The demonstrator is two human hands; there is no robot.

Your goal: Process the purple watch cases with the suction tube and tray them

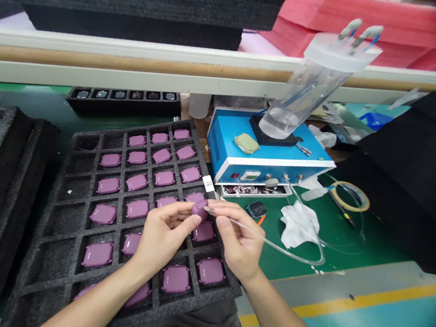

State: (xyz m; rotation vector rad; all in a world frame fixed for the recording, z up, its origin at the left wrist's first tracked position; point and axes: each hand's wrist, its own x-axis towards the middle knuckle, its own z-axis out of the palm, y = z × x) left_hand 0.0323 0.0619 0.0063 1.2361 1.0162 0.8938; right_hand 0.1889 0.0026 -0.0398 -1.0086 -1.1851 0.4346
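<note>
My left hand (165, 234) pinches a small purple watch case (198, 210) between thumb and fingers, above the right side of a black foam tray (72, 217). My right hand (242, 240) is closed round the end of a clear thin tube (287, 253), whose narrow tip is at the case; whether it touches I cannot tell. More purple cases (98, 254) lie in the tray's compartments, and several compartments on the left hold none. The tube loops right and then up towards the front of a blue machine (221, 140).
On the machine stand a clear cylinder (292, 101) and a pale green watch case (246, 143). Crumpled white tissue (298, 222), a dark watch (256, 209) and a tape roll (348, 196) lie on the green table. Stacked foam trays (2, 192) stand left.
</note>
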